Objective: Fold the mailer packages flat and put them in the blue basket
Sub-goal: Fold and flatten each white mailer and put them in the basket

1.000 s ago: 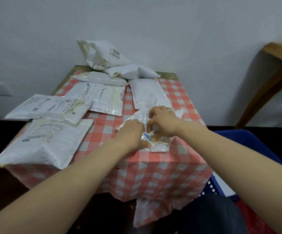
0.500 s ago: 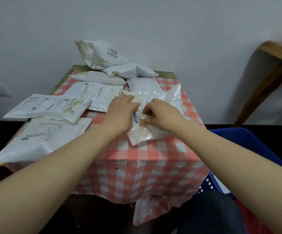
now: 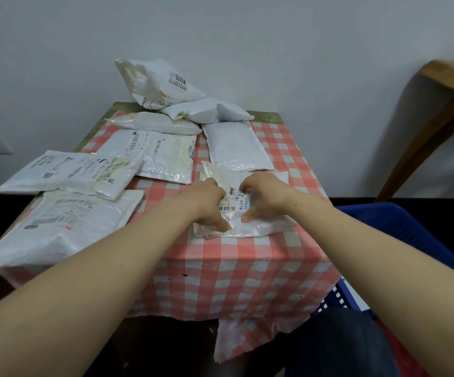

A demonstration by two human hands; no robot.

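White wall backs my bench (image 3: 247, 281), which wears a red checked cloth. Both my hands press down on one white mailer (image 3: 258, 224) near the front edge. My left hand (image 3: 209, 205) lies flat on its left part, fingers spread; my right hand (image 3: 266, 194) arches over the label, fingertips and thumb on the plastic, gripping nothing. More mailers (image 3: 163, 156) lie behind and left. My blue basket (image 3: 399, 227) sits low at right.
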